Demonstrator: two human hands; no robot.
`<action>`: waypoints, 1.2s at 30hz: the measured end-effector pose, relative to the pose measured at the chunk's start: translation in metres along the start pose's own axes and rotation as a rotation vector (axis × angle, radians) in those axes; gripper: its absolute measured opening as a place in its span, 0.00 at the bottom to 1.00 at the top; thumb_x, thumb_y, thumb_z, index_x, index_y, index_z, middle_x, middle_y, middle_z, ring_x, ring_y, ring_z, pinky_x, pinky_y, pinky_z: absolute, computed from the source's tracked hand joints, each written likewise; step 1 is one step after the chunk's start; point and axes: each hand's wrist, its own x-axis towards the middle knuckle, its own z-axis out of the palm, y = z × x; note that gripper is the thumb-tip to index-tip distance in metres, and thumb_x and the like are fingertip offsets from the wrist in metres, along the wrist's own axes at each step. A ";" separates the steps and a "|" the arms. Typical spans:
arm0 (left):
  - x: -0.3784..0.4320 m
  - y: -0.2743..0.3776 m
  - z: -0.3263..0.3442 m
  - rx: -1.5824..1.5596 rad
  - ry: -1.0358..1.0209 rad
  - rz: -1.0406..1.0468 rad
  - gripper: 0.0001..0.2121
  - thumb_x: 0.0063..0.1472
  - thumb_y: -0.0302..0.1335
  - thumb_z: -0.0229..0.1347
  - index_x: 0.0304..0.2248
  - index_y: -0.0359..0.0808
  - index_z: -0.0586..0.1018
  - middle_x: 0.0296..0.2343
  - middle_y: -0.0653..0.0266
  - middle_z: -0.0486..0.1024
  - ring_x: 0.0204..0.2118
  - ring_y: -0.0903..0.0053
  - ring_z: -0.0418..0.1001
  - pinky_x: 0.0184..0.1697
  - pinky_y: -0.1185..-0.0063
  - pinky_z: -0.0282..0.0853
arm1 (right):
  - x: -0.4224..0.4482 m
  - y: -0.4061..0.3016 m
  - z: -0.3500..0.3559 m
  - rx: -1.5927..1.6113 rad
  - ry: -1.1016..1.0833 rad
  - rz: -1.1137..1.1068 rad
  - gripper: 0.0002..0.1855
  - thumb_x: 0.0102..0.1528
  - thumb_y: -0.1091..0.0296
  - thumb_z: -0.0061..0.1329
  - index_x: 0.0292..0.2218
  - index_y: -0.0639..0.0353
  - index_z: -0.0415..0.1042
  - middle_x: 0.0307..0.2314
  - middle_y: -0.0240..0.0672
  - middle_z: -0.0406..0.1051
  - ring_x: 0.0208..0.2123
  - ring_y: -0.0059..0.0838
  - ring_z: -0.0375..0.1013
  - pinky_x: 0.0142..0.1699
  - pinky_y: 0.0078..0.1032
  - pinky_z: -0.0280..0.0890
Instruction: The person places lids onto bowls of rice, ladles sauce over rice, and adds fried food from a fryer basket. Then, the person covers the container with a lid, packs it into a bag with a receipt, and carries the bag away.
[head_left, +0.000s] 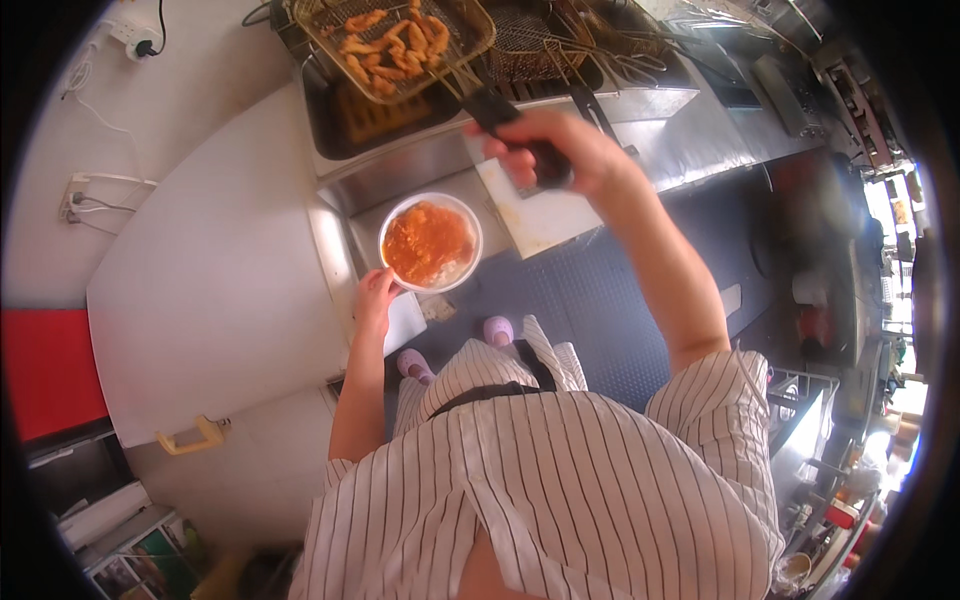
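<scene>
My right hand, a little blurred, grips the black handle of a wire fryer basket. Golden fried strips lie in that basket, which is held over the left well of a deep fryer. Lower down, my left hand holds the rim of a round white bowl. An orange-red sauce covers most of what is in the bowl, and a patch of white food, perhaps rice, shows at its lower edge. The bowl stays level, apart from the basket.
More wire baskets sit at the fryer's right, with tongs beside them. A white board lies below the fryer's front. To the left stands a large white panel with a handle. Blue textured flooring spreads below.
</scene>
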 end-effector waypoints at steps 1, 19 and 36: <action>0.007 -0.006 -0.006 -0.016 0.060 0.030 0.10 0.54 0.29 0.47 0.30 0.28 0.68 0.27 0.62 0.68 0.29 0.80 0.68 0.36 0.82 0.65 | -0.011 0.004 0.000 -0.085 0.032 -0.012 0.19 0.49 0.73 0.35 0.43 0.74 0.53 0.19 0.29 0.60 0.15 0.14 0.57 0.18 0.12 0.55; 0.046 -0.019 0.007 -0.158 0.217 0.176 0.31 0.57 0.48 0.29 0.47 0.24 0.55 0.49 0.52 0.52 0.52 0.69 0.49 0.54 0.76 0.41 | -0.089 0.153 -0.027 -0.683 0.337 0.007 0.11 0.49 0.74 0.36 0.35 0.69 0.61 0.13 0.26 0.59 0.13 0.14 0.57 0.19 0.13 0.54; 0.053 -0.010 0.023 -0.206 0.283 0.292 0.28 0.58 0.42 0.24 0.41 0.23 0.63 0.43 0.49 0.61 0.48 0.66 0.57 0.52 0.74 0.49 | -0.068 0.239 -0.081 -1.149 0.394 -0.307 0.14 0.47 0.75 0.39 0.39 0.64 0.62 0.15 0.41 0.63 0.16 0.33 0.63 0.24 0.23 0.59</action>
